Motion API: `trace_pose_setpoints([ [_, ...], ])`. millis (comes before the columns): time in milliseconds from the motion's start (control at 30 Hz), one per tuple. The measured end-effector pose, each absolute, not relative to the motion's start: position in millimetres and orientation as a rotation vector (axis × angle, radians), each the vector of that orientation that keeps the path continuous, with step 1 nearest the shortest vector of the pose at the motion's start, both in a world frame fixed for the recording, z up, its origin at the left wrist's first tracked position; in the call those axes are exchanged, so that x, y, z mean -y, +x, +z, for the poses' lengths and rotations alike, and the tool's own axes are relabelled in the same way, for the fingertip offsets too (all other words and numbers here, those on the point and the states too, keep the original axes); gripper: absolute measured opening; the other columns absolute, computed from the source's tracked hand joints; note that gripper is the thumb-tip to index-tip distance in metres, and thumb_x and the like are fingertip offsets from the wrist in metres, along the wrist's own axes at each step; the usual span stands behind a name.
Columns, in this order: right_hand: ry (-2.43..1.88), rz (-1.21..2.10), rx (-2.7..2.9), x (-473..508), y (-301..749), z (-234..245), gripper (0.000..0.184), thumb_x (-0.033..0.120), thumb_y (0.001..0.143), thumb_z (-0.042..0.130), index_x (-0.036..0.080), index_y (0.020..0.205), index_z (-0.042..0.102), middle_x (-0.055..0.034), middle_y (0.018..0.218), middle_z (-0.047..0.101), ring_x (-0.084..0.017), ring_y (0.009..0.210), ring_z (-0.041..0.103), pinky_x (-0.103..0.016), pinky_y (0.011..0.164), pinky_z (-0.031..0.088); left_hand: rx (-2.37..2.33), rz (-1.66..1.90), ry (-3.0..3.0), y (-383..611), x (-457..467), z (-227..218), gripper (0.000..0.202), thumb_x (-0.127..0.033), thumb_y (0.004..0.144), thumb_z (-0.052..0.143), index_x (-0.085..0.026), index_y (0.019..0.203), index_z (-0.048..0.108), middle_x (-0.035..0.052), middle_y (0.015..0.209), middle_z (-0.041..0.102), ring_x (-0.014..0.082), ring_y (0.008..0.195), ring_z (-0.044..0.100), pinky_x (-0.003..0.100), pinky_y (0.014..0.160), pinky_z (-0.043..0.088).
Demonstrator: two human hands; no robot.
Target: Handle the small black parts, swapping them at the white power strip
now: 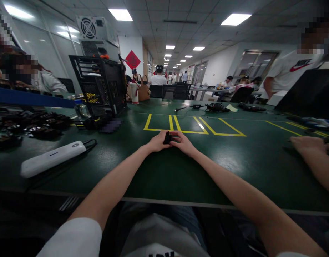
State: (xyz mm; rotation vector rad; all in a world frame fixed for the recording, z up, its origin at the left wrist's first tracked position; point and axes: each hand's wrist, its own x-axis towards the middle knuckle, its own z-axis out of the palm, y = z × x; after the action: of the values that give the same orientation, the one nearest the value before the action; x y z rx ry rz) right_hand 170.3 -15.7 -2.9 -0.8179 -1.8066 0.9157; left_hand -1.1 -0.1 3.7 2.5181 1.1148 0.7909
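A small black object point(167, 137) sits between my two hands, just in front of the yellow-taped area of the green table point(170, 175). Its kind is too small and dark to make out. My left hand point(158, 141) is closed around its left side, with the thumb toward me. From the right, the fingers and thumb of my right hand point(182, 142) pinch at the same object. Part of it is hidden by the fingers of both hands.
Yellow tape outlines point(192, 131) lie beyond my hands. On the left are a white power bank-like device point(53, 159), a pile of dark parts point(44, 125) and an open computer case point(102, 85). Black cables point(216, 107) lie farther back. At right, another person's hand point(309, 144) rests on the table.
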Motion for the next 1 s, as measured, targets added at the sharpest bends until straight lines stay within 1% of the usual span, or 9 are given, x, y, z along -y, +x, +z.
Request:
trace_pose_setpoints([
  [133,-0.849,0.954,1.792,15.7,170.9,-2.7,0.039,0.014,0.063,0.062,0.019,0.099,0.049,-0.0054,0.108,0.049,-0.019,0.101,0.052,-0.04,0.092,0.04,-1.115,0.784,2.518,-0.9,-1.0,3.1,0.068,-0.037,0.066,0.061,-0.013,0.121,0.028,0.0147,0.119,0.042,0.0284,0.108,0.046,0.042,0.088,0.039],
  [267,-0.776,1.025,1.75,16.4,170.3,-3.5,0.038,0.013,0.06,0.063,0.02,0.094,0.047,-0.0029,0.107,0.048,-0.017,0.098,0.053,-0.038,0.092,0.04,-1.121,0.785,2.53,-0.4,-2.0,2.0,0.069,-0.038,0.066,0.061,-0.014,0.121,0.027,0.014,0.119,0.042,0.0281,0.107,0.046,0.041,0.088,0.039],
  [367,-0.787,1.009,1.751,17.0,170.1,-3.6,0.037,0.014,0.06,0.063,0.021,0.093,0.047,-0.002,0.106,0.048,-0.017,0.097,0.054,-0.039,0.092,0.04,-1.116,0.782,2.535,-0.7,-1.5,2.7,0.068,-0.039,0.066,0.06,-0.013,0.121,0.027,0.0141,0.119,0.042,0.0281,0.107,0.046,0.041,0.088,0.039],
  [533,-0.807,0.918,1.815,18.4,170.2,-2.5,0.043,0.015,0.063,0.06,0.022,0.103,0.047,-0.0031,0.111,0.048,-0.017,0.105,0.05,-0.038,0.096,0.037,-1.104,0.773,2.516,-0.9,-0.4,4.7,0.067,-0.038,0.067,0.06,-0.015,0.121,0.027,0.0137,0.12,0.042,0.0276,0.107,0.046,0.041,0.088,0.039],
  [600,-0.808,0.932,1.823,18.1,170.3,-3.0,0.044,0.015,0.063,0.06,0.021,0.105,0.047,-0.004,0.114,0.048,-0.018,0.105,0.049,-0.038,0.095,0.038,-1.108,0.773,2.51,-0.7,-0.8,4.4,0.068,-0.038,0.067,0.061,-0.014,0.121,0.027,0.0144,0.12,0.042,0.0279,0.107,0.046,0.042,0.088,0.038],
  [667,-0.815,0.958,1.804,17.1,170.4,-4.0,0.041,0.017,0.063,0.061,0.021,0.102,0.048,-0.004,0.112,0.049,-0.018,0.103,0.051,-0.037,0.093,0.039,-1.122,0.774,2.505,-0.3,-1.6,3.6,0.069,-0.038,0.066,0.061,-0.013,0.121,0.027,0.0151,0.12,0.041,0.0283,0.107,0.046,0.042,0.088,0.038],
  [800,-0.777,0.943,1.767,15.2,170.3,-5.1,0.022,0.023,0.068,0.059,0.019,0.088,0.052,-0.0026,0.104,0.052,-0.016,0.1,0.052,-0.036,0.092,0.04,-1.111,0.782,2.516,0.0,-3.2,1.8,0.069,-0.039,0.066,0.062,-0.012,0.12,0.028,0.015,0.119,0.042,0.0277,0.108,0.046,0.041,0.089,0.038],
  [833,-0.774,0.929,1.773,15.2,170.2,-4.7,0.02,0.024,0.068,0.058,0.019,0.086,0.052,-0.0025,0.102,0.052,-0.016,0.1,0.052,-0.036,0.091,0.041,-1.108,0.782,2.522,0.0,-3.3,1.6,0.069,-0.039,0.066,0.061,-0.012,0.12,0.028,0.0149,0.119,0.042,0.0277,0.108,0.046,0.041,0.089,0.038],
  [1000,-0.84,0.891,1.8,16.1,169.6,-2.9,0.036,0.016,0.065,0.059,0.019,0.099,0.048,-0.0049,0.106,0.051,-0.018,0.102,0.051,-0.039,0.092,0.04,-1.118,0.766,2.51,-0.5,-2.5,2.9,0.069,-0.039,0.067,0.061,-0.014,0.121,0.027,0.0138,0.119,0.043,0.0277,0.108,0.045,0.041,0.088,0.039],
])
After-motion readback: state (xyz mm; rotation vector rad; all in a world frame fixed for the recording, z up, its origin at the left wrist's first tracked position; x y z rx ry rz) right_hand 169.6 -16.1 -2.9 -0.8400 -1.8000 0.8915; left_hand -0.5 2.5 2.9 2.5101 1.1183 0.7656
